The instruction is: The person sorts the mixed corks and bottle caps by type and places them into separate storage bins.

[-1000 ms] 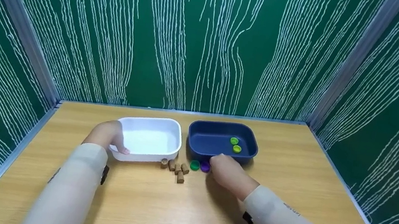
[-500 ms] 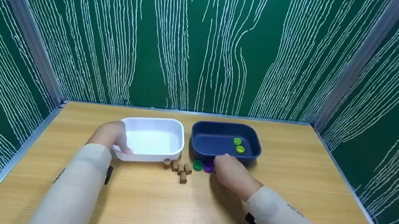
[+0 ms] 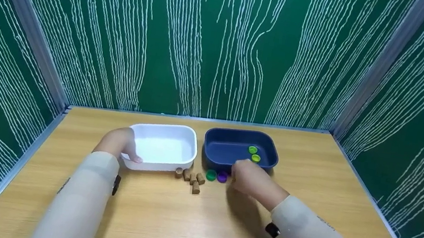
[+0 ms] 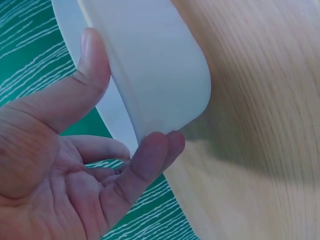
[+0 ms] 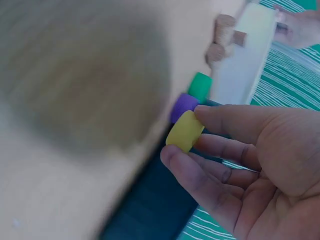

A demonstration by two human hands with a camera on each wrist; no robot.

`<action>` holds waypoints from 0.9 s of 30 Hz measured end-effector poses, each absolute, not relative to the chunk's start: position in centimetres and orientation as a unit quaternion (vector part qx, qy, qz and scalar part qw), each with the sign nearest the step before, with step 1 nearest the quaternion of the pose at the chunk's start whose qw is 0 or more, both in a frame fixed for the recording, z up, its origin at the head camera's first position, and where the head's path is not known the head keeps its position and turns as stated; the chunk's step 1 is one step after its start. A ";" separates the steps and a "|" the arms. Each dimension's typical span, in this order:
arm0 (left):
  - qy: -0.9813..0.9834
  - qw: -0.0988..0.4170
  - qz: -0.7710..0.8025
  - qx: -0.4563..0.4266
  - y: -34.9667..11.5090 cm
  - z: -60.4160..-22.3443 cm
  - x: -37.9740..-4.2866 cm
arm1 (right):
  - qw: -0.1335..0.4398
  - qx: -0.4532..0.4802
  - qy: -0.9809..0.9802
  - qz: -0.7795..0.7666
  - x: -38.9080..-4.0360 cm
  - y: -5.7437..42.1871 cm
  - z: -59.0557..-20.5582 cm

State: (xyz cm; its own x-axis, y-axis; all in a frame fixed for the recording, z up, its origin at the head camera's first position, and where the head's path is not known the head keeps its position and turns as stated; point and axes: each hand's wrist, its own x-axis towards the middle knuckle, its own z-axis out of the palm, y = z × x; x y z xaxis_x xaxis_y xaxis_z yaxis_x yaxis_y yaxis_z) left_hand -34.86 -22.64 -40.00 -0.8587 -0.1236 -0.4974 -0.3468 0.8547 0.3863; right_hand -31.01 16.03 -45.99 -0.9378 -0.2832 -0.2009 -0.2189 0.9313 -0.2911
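My left hand (image 3: pixel 120 143) holds the white plastic container (image 3: pixel 165 145) at its left end, thumb over the rim and fingertips on the outer corner in the left wrist view. Between the thumb and fingers of my right hand (image 3: pixel 255 180) is a yellow bottle cap (image 5: pixel 185 131), pinched just in front of the navy container (image 3: pixel 228 148). A purple cap (image 3: pixel 222 177) and a green cap (image 3: pixel 211 175) lie side by side on the table, just left of that hand. Inside the navy container rest a light green cap (image 3: pixel 252 149) and a yellow-green cap (image 3: pixel 256 158).
Several corks (image 3: pixel 196 188) cluster on the wooden table (image 3: pixel 166 219) in front of the gap between the two containers. Green panels (image 3: pixel 237 48) with white wavy lines enclose the table at the back and sides.
My right hand has shifted slightly right and up, away from the purple cap, with the yellow cap now showing in its pinch. The left hand stays on the white container.
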 end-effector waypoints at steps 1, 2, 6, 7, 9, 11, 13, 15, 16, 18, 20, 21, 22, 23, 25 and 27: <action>0.934 0.234 0.239 -0.128 -22.6 -40.1 -34.9 | 0.123 -0.129 0.975 -0.133 -31.0 16.2 -45.5; 0.934 0.234 0.239 -0.128 -22.6 -40.2 -35.0 | 0.121 -0.132 0.975 -0.134 -31.1 16.3 -45.1; 0.944 0.223 0.217 -0.111 -22.6 -40.6 -35.4 | 0.072 -0.184 0.971 -0.133 -31.3 17.2 -43.5; 0.946 0.220 0.212 -0.107 -22.6 -40.7 -35.5 | 0.059 -0.195 0.970 -0.133 -31.4 17.4 -43.1; 0.949 0.216 0.207 -0.105 -22.7 -40.8 -35.5 | 0.043 -0.205 0.969 -0.132 -31.6 17.7 -42.4; 0.947 0.220 0.208 -0.110 -22.9 -40.7 -35.3 | 0.046 -0.202 0.969 -0.135 -31.9 17.8 -41.8; 0.944 0.224 0.213 -0.119 -23.1 -40.6 -35.1 | 0.047 -0.202 0.970 -0.131 -32.3 17.7 -41.3; 0.942 0.226 0.214 -0.121 -23.3 -40.4 -34.8 | 0.043 -0.204 0.970 -0.125 -32.7 17.7 -40.9; 0.942 0.227 0.214 -0.122 -23.4 -40.3 -34.6 | 0.040 -0.208 0.970 -0.120 -32.9 17.7 -40.7; 0.941 0.228 0.218 -0.125 -23.3 -40.0 -34.4 | 0.035 -0.210 0.970 -0.120 -33.3 17.7 -40.6; 0.939 0.230 0.222 -0.128 -23.2 -39.9 -34.4 | 0.036 -0.206 0.970 -0.125 -33.6 17.8 -40.5; 0.938 0.232 0.224 -0.131 -23.1 -39.8 -34.4 | 0.039 -0.203 0.970 -0.130 -33.7 17.9 -40.5; 0.937 0.233 0.225 -0.133 -23.0 -39.7 -34.5 | 0.040 -0.202 0.969 -0.134 -33.9 18.1 -40.5; 0.935 0.234 0.228 -0.136 -22.8 -39.7 -34.5 | 0.041 -0.200 0.969 -0.140 -34.1 18.2 -40.5; 0.934 0.236 0.229 -0.138 -22.7 -39.9 -34.8 | 0.040 -0.194 0.969 -0.148 -34.6 18.6 -40.5; 0.935 0.235 0.228 -0.135 -22.6 -40.0 -34.9 | 0.038 -0.190 0.969 -0.154 -35.1 18.9 -40.5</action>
